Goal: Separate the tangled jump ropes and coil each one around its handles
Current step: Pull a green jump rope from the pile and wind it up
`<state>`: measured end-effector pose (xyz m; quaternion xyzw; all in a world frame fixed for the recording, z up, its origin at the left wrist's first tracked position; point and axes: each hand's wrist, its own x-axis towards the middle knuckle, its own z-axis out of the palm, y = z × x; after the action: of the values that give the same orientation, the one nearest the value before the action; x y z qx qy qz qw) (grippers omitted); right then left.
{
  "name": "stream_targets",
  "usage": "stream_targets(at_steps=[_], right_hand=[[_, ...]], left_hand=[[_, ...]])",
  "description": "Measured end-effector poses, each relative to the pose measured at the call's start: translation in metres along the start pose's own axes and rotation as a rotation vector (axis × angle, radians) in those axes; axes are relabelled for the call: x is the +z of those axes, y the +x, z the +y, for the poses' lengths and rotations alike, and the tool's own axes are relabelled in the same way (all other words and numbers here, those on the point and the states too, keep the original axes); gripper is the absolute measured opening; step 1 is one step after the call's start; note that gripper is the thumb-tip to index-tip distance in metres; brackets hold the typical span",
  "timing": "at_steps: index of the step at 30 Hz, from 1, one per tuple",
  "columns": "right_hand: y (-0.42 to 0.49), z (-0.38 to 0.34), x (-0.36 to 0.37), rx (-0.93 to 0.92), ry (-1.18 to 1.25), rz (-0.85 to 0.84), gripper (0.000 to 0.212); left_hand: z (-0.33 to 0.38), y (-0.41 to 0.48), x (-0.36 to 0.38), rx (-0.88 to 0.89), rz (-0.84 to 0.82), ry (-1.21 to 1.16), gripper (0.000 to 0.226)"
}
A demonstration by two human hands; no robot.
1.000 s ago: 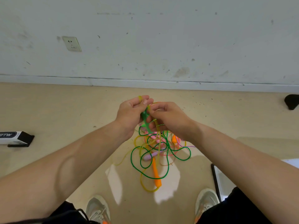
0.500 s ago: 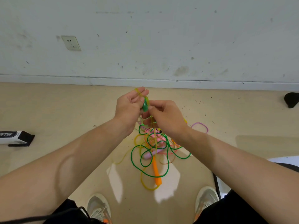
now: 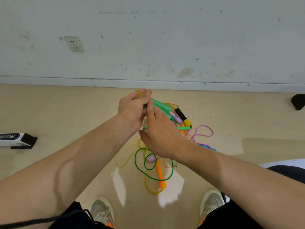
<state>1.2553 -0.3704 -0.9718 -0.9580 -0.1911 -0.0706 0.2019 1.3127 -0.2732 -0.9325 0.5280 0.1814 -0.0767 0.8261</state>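
Your left hand [image 3: 132, 109] pinches the paired green handles [image 3: 160, 105] above the floor [image 3: 66, 113]. Your right hand [image 3: 162, 136] lies across them, its grip hidden. Draw the green cord [image 3: 137, 160] free of the orange handle [image 3: 160, 176], near you, before winding.

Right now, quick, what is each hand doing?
Left hand: holding the green handles.
Right hand: one finger on the green handles; whether it grips cannot be told.

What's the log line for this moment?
left hand: grips green handles | right hand: touches them | rope pile: tangled on floor
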Motion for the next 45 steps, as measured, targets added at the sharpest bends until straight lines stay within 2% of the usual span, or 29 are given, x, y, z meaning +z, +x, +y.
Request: stream_targets(at_steps=[3, 6, 8, 10, 12, 16, 20, 23, 25, 28, 36, 42, 45], right_hand=[[-0.001, -0.001, 0.002, -0.003, -0.13, 0.026, 0.086], [-0.003, -0.003, 0.002, -0.059, -0.101, 0.133, 0.076], [-0.005, -0.007, 0.0, -0.029, 0.097, 0.158, 0.063], [-0.004, -0.008, -0.006, 0.11, 0.402, 0.091, 0.043], [0.001, 0.0, -0.009, 0.236, 0.583, 0.023, 0.022], [0.009, 0.031, -0.019, 0.35, 0.9, -0.169, 0.035], [0.014, 0.059, -0.032, 0.439, 1.084, -0.294, 0.031], [0.016, 0.067, -0.039, 0.474, 1.171, -0.335, 0.021], [0.017, 0.065, -0.041, 0.461, 1.177, -0.346, 0.022], [0.02, 0.062, -0.041, 0.47, 1.129, -0.263, 0.029], [0.02, 0.056, -0.036, 0.476, 0.955, -0.128, 0.019], [0.018, 0.046, -0.036, 0.465, 0.675, -0.04, 0.022], [0.017, 0.044, -0.037, 0.443, 0.565, -0.013, 0.024]], left_hand=[[0.002, -0.001, -0.001, -0.011, -0.007, 0.0, 0.036], [0.01, 0.001, -0.002, -0.012, 0.001, 0.016, 0.028], [0.018, 0.004, -0.004, -0.01, 0.011, -0.003, 0.025], [0.024, 0.007, -0.007, -0.022, 0.0, -0.047, 0.021], [0.028, 0.01, -0.01, -0.021, -0.041, -0.07, 0.017], [0.038, 0.01, -0.02, -0.038, -0.22, -0.047, 0.022], [0.047, 0.004, -0.032, -0.078, -0.45, 0.181, 0.03], [0.047, 0.0, -0.035, -0.029, -0.565, 0.399, 0.036], [0.046, 0.0, -0.035, 0.027, -0.563, 0.509, 0.033], [0.045, 0.0, -0.036, 0.124, -0.539, 0.663, 0.031], [0.041, -0.003, -0.037, 0.215, -0.515, 0.896, 0.036], [0.036, -0.005, -0.036, 0.343, -0.509, 1.088, 0.038], [0.034, -0.004, -0.036, 0.337, -0.532, 1.132, 0.039]])
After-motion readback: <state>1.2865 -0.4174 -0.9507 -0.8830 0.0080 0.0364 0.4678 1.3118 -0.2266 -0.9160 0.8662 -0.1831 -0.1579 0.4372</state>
